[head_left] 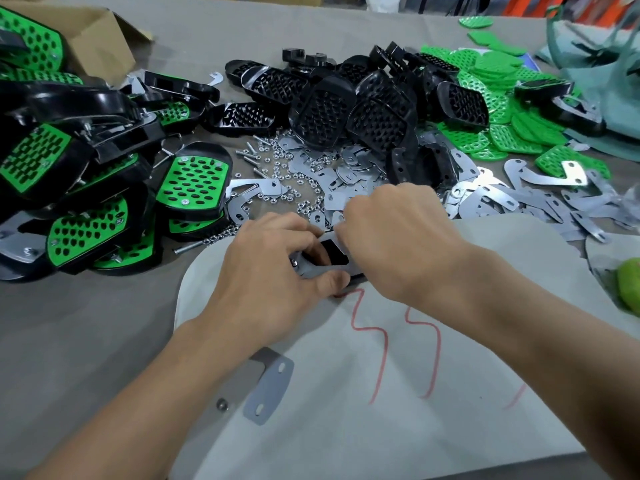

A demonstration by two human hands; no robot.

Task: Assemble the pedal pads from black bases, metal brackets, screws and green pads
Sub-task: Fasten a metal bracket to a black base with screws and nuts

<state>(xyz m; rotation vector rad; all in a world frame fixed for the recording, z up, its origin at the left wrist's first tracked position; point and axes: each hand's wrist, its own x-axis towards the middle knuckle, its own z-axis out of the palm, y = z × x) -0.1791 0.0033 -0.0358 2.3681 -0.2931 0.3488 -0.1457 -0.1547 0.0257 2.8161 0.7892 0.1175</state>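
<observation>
My left hand [273, 268] grips a black base [334, 254] with a grey metal bracket [311, 270] laid on it, thumb pressed on the bracket's near edge. My right hand [391, 230] is curled over the far end of the same piece, fingertips pinching at it; what they pinch is hidden. Loose black bases [325, 112] are heaped at the centre back. Green pads [491, 109] lie in a pile at the back right. Metal brackets [502, 199] and small plates spread to the right, with screws and nuts [273, 161] scattered in the middle.
Finished green-and-black pedal pads [86, 188] are stacked on the left, next to an open cardboard box [93, 39]. A spare bracket [268, 389] and a nut [221, 405] lie near my left forearm. A pale cloth with red marks [398, 358] covers the near table. A green fruit [630, 289] sits at the right edge.
</observation>
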